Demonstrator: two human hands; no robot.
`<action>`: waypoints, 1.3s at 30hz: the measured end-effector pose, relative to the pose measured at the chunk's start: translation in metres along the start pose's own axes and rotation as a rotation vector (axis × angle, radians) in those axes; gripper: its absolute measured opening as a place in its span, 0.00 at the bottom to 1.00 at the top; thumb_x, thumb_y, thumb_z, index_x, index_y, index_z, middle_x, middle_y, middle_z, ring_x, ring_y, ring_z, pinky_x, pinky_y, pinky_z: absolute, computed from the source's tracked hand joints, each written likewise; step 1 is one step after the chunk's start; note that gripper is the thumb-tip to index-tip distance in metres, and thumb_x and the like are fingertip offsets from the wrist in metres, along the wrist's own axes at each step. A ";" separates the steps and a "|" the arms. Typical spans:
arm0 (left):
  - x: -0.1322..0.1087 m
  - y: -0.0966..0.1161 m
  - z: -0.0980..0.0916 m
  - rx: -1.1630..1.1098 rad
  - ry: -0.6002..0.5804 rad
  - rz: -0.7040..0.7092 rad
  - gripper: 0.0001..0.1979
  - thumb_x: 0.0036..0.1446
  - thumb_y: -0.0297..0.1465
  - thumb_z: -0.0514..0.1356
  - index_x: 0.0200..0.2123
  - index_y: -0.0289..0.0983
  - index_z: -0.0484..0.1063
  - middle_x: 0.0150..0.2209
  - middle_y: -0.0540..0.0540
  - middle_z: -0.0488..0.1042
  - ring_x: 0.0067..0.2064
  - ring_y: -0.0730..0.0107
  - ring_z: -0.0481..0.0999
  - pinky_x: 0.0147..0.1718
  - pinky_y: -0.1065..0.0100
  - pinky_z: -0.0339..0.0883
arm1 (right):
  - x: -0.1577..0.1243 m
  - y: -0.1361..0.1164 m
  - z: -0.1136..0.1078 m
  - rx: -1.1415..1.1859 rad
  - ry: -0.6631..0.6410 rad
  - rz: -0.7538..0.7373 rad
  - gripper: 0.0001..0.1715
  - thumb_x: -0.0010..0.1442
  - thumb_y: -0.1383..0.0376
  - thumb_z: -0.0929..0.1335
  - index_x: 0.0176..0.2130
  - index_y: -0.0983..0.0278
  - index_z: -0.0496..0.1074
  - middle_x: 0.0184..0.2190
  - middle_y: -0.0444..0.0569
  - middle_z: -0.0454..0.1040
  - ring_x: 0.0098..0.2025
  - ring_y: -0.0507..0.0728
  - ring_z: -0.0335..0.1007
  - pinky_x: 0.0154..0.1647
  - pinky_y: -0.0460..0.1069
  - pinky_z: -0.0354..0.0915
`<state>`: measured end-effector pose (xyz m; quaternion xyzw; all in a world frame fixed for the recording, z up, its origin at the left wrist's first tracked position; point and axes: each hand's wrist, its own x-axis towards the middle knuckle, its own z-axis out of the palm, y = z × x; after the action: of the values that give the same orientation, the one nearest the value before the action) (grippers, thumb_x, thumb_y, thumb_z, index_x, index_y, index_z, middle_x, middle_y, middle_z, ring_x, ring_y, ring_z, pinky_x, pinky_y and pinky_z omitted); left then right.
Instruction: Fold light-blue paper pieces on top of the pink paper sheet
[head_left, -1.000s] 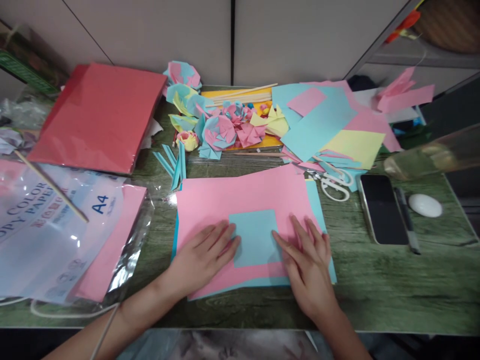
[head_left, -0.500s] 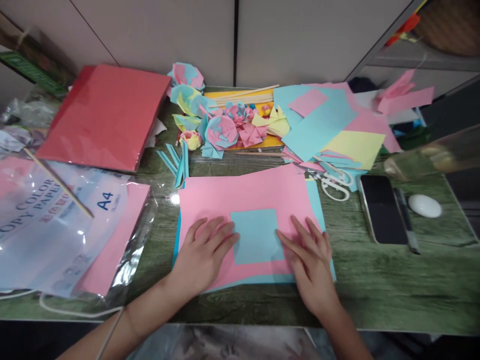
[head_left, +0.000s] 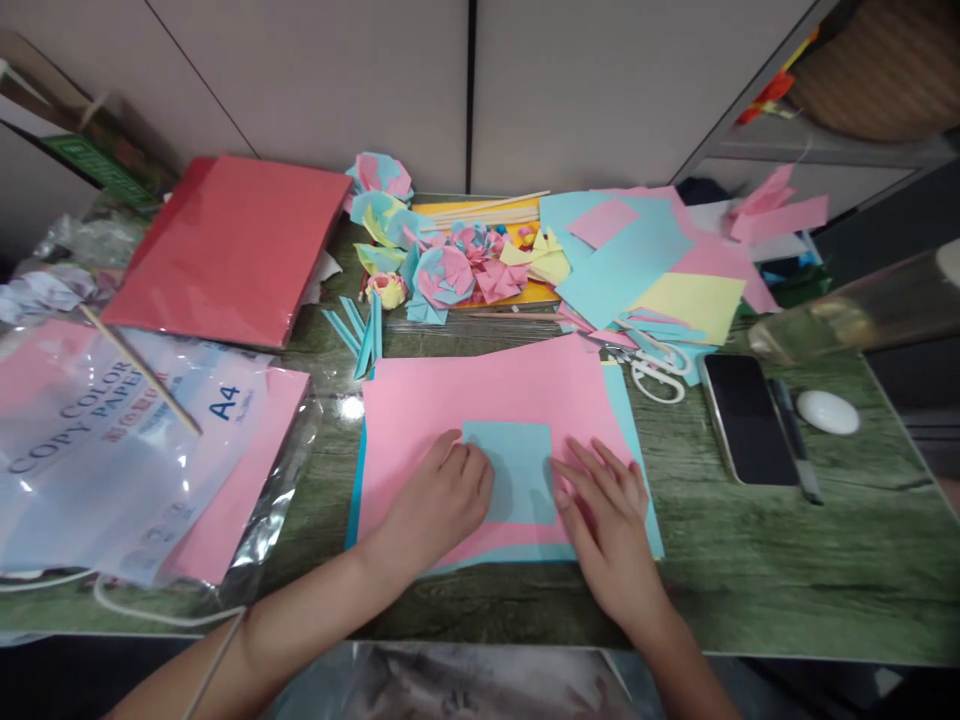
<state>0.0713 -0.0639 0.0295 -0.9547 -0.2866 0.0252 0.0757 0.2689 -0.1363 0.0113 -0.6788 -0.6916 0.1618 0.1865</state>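
A square of light blue paper (head_left: 517,465) lies flat on a pink sheet (head_left: 480,390). Blue sheets (head_left: 622,395) show under the pink one. My left hand (head_left: 450,490) rests over the square's left edge, its fingers curled in and their tips hidden, so whether it pinches the paper does not show. On the right side, my right hand (head_left: 607,500) is open, fingers stretched out, with the fingertips at the square's right edge.
White-handled scissors (head_left: 660,375), a phone (head_left: 750,420), a pen (head_left: 795,440) and a white oval object (head_left: 828,411) lie at right. Paper flowers (head_left: 442,275) and loose coloured sheets (head_left: 630,260) fill the back. A copy paper pack (head_left: 135,460) and a red pack (head_left: 232,250) lie left.
My left hand has slid right onto the square's left edge, and its fingers have curled in. My right hand stays open by the right edge. The view has shifted slightly.
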 end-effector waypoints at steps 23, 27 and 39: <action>-0.005 0.042 -0.008 -2.316 -0.385 -0.581 0.17 0.51 0.34 0.56 0.46 0.38 0.66 0.42 0.43 0.73 0.41 0.66 0.73 0.38 0.63 0.68 | 0.006 -0.010 -0.012 -0.128 -0.067 -0.368 0.28 0.54 0.73 0.59 0.53 0.57 0.59 0.53 0.44 0.63 0.59 0.60 0.47 0.58 0.63 0.46; -0.024 0.031 -0.025 -1.781 -0.506 -0.334 0.12 0.54 0.35 0.53 0.35 0.36 0.72 0.30 0.46 0.74 0.31 0.72 0.73 0.30 0.70 0.67 | 0.011 0.004 -0.009 -0.175 -0.183 -0.375 0.26 0.53 0.72 0.61 0.52 0.58 0.62 0.53 0.45 0.63 0.60 0.60 0.46 0.58 0.64 0.47; -0.005 0.012 0.004 -0.533 -0.042 -0.184 0.26 0.53 0.42 0.51 0.52 0.33 0.59 0.56 0.37 0.57 0.59 0.55 0.52 0.54 0.51 0.47 | 0.024 0.019 -0.012 -0.033 -0.203 -0.333 0.19 0.55 0.64 0.63 0.47 0.59 0.66 0.56 0.45 0.59 0.62 0.61 0.39 0.57 0.66 0.44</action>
<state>0.0731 -0.0762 0.0241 -0.9102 -0.3700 -0.0381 -0.1819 0.2915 -0.1122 0.0137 -0.5382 -0.8121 0.1852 0.1287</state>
